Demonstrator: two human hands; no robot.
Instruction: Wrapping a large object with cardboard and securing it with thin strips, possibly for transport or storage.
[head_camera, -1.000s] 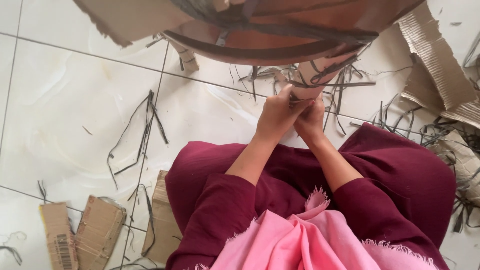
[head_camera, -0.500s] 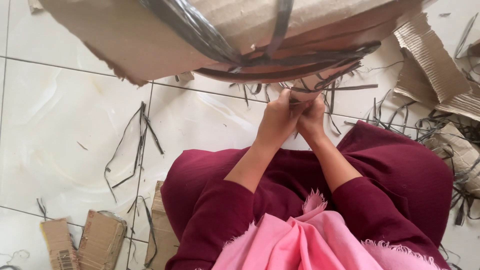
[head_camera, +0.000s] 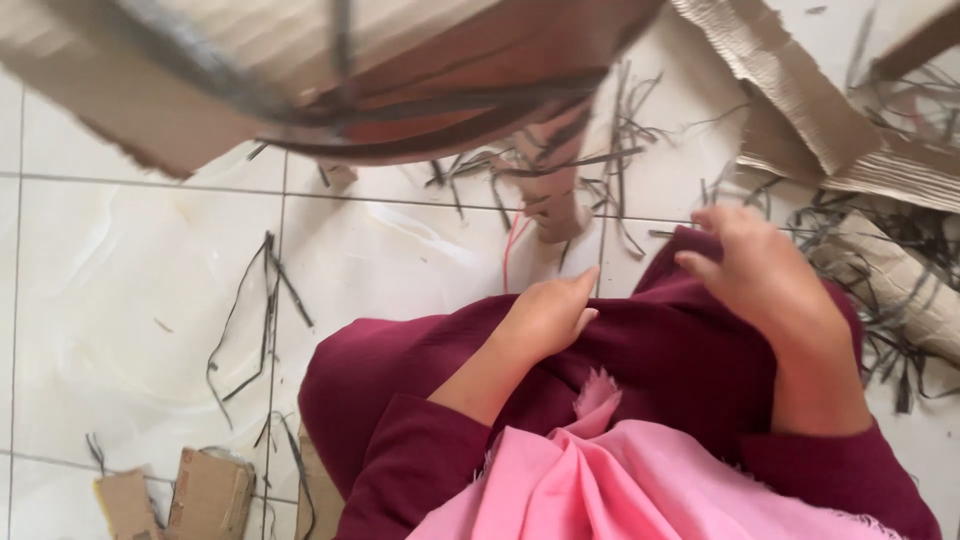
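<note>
Both hands empty: left hand (head_camera: 545, 318) loose on lap, right hand (head_camera: 765, 275) fingers apart. Far woven basket (head_camera: 420, 95) looks light, stiff (strips springy); grip its rim.

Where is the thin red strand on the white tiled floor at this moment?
In the head view, the thin red strand lies on the white tiled floor near the middle, just above the left hand and left of the hanging brown woven strip.

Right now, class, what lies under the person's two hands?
Maroon cloth over the lap lies under the left hand and right hand. Below it, a pink scarf. The cloth covers the legs and the floor beneath.
</note>
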